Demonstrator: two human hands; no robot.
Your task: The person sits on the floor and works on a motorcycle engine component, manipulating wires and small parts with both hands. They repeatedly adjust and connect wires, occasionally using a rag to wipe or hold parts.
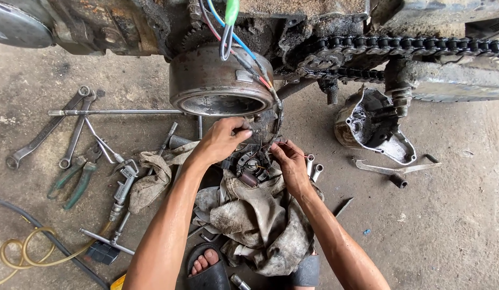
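My left hand (220, 140) grips the top of a small stator plate with copper coils (250, 169) that rests on a dirty rag (260, 220) over my lap. My right hand (289, 161) pinches a thin red wire (292, 146) coming off that part. Just above my hands, a round metal flywheel (220, 80) sticks out from the greasy engine, with blue and red wires (233, 37) hanging over it. The stator's underside is hidden by my fingers and the rag.
Wrenches (45, 131), green-handled pliers (77, 180), a long T-bar (115, 112) and an air gun (123, 185) with a yellow hose (24, 252) lie on the concrete at left. An engine cover (375, 129), a gasket strip (394, 168) and a drive chain (399, 45) are at right. My sandaled foot (206, 263) is below.
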